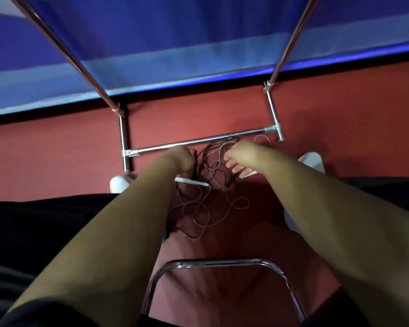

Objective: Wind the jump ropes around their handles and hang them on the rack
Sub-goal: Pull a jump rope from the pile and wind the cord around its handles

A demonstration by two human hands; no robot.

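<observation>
A tangle of thin dark jump ropes (208, 199) lies on the red floor in front of the chrome rack (198, 141). My left hand (181, 159) is curled around dark handles held upright at the rope pile's left side. A white handle (191, 181) lies flat just below that hand. My right hand (240, 159) reaches down over the right side of the tangle with its fingers curled loosely toward the floor; whether it holds a rope is unclear. The image is blurred.
The rack's two uprights (273, 109) rise toward me, joined by the low crossbar. White shoes (119, 182) sit at both sides of the pile. A chrome chair frame (217, 263) is near me. A blue wall panel (175, 43) stands behind.
</observation>
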